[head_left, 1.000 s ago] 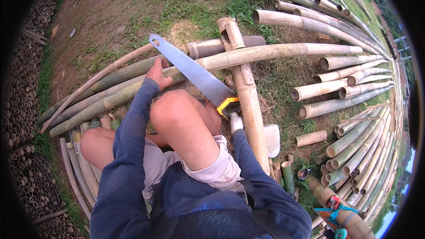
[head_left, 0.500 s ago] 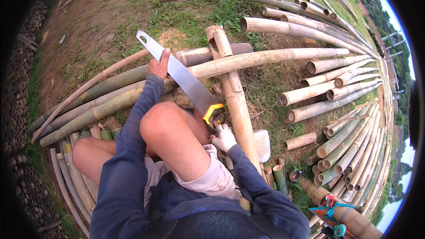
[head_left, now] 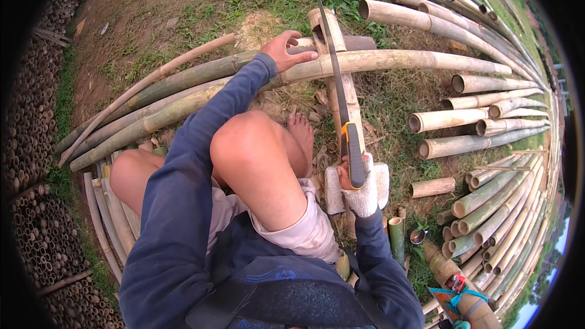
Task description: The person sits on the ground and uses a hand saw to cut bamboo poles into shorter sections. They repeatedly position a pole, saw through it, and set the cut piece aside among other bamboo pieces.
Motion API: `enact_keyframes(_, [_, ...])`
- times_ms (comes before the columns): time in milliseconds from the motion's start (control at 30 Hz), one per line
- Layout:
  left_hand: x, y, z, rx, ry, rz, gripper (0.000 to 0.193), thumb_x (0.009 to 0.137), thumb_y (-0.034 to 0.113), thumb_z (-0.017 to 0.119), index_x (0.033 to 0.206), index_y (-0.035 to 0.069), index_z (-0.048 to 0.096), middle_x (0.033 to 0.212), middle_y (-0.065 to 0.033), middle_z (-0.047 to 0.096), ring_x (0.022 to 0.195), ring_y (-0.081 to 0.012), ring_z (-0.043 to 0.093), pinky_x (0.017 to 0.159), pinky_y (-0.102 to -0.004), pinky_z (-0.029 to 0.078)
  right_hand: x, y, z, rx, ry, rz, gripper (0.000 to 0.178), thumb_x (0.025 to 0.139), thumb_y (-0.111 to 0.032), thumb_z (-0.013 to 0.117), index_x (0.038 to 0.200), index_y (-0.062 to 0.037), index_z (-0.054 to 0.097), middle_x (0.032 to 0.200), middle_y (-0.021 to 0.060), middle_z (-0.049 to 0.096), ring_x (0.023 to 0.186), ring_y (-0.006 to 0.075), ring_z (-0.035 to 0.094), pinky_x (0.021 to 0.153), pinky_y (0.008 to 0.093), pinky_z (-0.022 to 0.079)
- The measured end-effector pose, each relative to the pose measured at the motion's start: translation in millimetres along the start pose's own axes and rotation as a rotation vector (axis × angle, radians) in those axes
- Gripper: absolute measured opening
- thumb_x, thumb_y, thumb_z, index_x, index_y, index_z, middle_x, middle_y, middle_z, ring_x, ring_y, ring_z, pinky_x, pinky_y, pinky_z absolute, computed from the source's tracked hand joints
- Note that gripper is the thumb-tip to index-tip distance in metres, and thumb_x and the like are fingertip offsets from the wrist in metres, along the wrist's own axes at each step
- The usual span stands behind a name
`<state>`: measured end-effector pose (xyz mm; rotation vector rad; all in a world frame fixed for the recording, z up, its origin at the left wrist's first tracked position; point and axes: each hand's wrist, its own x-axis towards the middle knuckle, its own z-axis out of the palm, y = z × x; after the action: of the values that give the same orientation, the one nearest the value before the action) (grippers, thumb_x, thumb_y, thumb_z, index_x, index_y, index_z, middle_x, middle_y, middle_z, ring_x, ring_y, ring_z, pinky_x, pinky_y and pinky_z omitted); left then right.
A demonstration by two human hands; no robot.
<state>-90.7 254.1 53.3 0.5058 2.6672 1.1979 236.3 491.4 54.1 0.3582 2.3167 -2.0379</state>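
My right hand [head_left: 362, 190], in a white fingerless-looking glove, is wrapped round the black and yellow handle of a hand saw [head_left: 339, 88]. The blade stands edge-on, pointing away from me, and crosses above a long pale bamboo pole [head_left: 414, 59]. That pole lies crosswise over an upright-slotted bamboo post [head_left: 353, 105] slanting away from me. My bare left hand [head_left: 285, 52] is open, thumb apart from the fingers, at the top of the pole just left of the blade. Whether the teeth touch the pole I cannot tell.
A thicker, darker bamboo piece [head_left: 359, 43] lies behind the pole. Several cut poles [head_left: 466, 146] fan out at right, with a short offcut [head_left: 433, 187] nearer. A white block [head_left: 381, 184] sits by my right hand. Stacked bamboo [head_left: 36, 231] lines the left.
The saw has swung from lying flat across my lap to edge-on over the pole. My left hand has let go of its blade and moved right to the pole. The view has shifted.
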Motion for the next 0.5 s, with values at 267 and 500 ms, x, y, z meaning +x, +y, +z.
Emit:
enact_keyframes(267, [-17,-24,64,0.677,0.007,0.03,0.101,0.07,0.06,0.089,0.152,0.021,0.047,0.128,-0.0156,0.066,0.121,-0.0368,0.066,0.098,-0.0488,0.055,0,18,-15,-0.168,0.044,-0.242,0.034,0.092,0.003,0.071,0.123,-0.0005,0.058,0.101,0.0057,0.064,0.078,0.0115,0.061,0.076,0.028,0.053])
enact_keyframes(500, [16,-16,28,0.568,-0.257,-0.141,0.1,0.064,0.057,0.09,0.149,0.016,0.055,0.129,-0.0185,0.072,0.12,-0.0378,0.068,0.107,-0.0462,0.051,25,-11,10,-0.059,0.066,-0.207,0.033,0.093,0.003,0.071,0.123,-0.0017,0.058,0.094,0.0045,0.066,0.083,0.0105,0.062,0.076,0.0277,0.052])
